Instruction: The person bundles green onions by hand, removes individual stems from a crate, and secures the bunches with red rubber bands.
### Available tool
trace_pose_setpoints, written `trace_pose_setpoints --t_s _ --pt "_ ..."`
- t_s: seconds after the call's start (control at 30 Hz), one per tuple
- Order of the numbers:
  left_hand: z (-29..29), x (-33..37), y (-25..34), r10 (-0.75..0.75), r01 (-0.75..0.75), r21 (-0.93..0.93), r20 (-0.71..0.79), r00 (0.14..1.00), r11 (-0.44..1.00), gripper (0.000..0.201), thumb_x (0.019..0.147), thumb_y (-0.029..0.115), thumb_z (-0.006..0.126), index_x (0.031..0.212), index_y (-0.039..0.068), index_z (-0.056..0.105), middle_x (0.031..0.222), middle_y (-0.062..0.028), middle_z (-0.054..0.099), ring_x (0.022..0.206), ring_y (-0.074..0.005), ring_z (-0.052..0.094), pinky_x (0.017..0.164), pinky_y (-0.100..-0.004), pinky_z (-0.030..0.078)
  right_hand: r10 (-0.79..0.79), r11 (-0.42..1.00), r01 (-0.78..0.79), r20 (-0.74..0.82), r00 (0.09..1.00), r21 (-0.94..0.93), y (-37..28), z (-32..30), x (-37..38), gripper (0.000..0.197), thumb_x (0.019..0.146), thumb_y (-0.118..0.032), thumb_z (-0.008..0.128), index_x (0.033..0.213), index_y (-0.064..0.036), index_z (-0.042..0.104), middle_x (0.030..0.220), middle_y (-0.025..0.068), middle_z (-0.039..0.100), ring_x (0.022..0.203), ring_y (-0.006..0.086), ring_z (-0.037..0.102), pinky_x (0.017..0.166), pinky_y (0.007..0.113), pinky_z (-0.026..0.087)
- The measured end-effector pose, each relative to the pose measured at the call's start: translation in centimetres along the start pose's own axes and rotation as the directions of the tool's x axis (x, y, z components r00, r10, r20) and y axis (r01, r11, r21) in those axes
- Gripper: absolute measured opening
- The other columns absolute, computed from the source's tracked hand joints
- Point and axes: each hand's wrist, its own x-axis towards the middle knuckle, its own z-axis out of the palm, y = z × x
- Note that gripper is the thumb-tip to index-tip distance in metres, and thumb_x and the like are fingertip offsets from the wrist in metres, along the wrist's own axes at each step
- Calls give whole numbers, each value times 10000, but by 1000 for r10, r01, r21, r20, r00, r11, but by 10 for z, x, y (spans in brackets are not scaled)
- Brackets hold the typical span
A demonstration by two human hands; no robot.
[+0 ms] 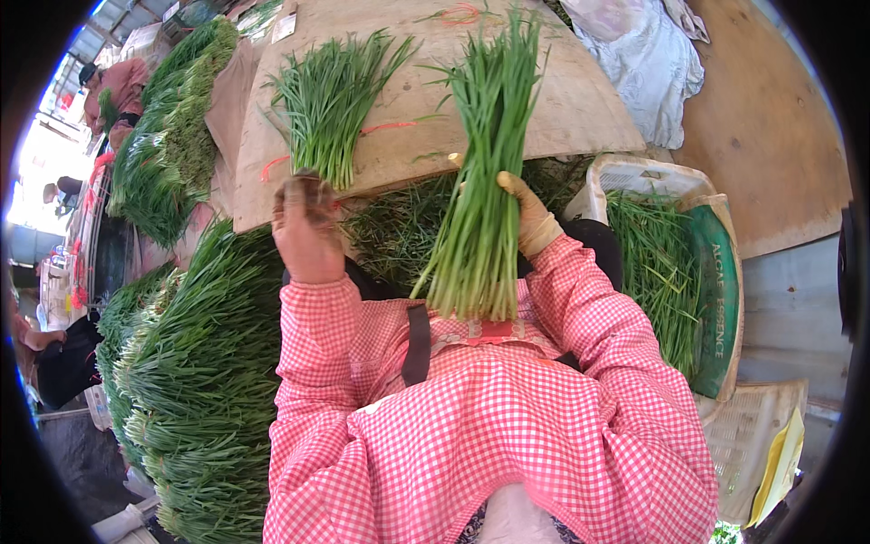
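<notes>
My right hand (533, 216), in a pale yellowish glove, is closed round a bunch of garlic chives (485, 154). The bunch stands in front of me, with its leaf tips pointing away and its pale stem ends hanging toward my lap. My left hand (308, 227) is raised at the near edge of the wooden board (562, 100); its fingers are smeared by motion, so their position is unclear. Just beyond it, a second bunch of chives (335, 104) lies on the board, across a red tie (390, 128).
Stacked chives (213, 390) rise at my left. At my right stands a white crate (634, 172) of loose greens, with a green sack (711, 290) against it. Loose leaves (399, 227) lie below the board. Another person (118, 91) is at the far left.
</notes>
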Motion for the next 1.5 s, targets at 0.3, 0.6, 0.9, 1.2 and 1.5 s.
trace_pose_setpoints --t_s 0.3,0.6,0.9,1.2,1.5 --pt "-67 -41 -65 -739 786 241 -270 618 569 618 873 419 451 1358 90 256 1364 -167 302 1219 -291 344 1000 -480 279 -115 993 112 171 979 27 -18 26 -7 800 721 -394 660 1318 19 322 869 74 566 783 177 555 713 317 495" --pt "-39 -62 -113 -907 950 91 336 254 300 511 841 397 565 1211 63 451 1087 -117 587 917 -250 610 800 -427 512 162 894 -313 -420 893 -320 -15 3 27 563 757 -516 628 1047 -36 583 948 85 639 781 187 623 705 320 516" --pt "-43 -65 -126 -908 842 341 178 378 418 389 829 170 595 1164 26 460 1020 -133 595 883 -256 616 762 -416 529 -89 912 -47 -306 948 -408 30 2 -5 519 739 -337 716 1124 -52 515 1026 60 596 936 181 573 825 323 474" --pt "-50 -64 -131 -937 960 -42 211 279 276 348 814 189 595 1113 34 507 972 -132 613 835 -258 620 740 -412 529 -24 969 -86 -434 900 -231 48 -9 -10 447 829 -384 590 1095 -30 530 957 85 615 834 209 603 763 314 486" --pt "-55 -71 -124 -922 989 29 365 127 147 508 791 297 625 1192 33 460 1048 -151 585 967 -294 577 878 -485 453 -428 480 -19 -253 868 -877 78 -84 16 633 826 -473 550 1211 6 398 1085 161 573 1001 288 557 854 331 431"
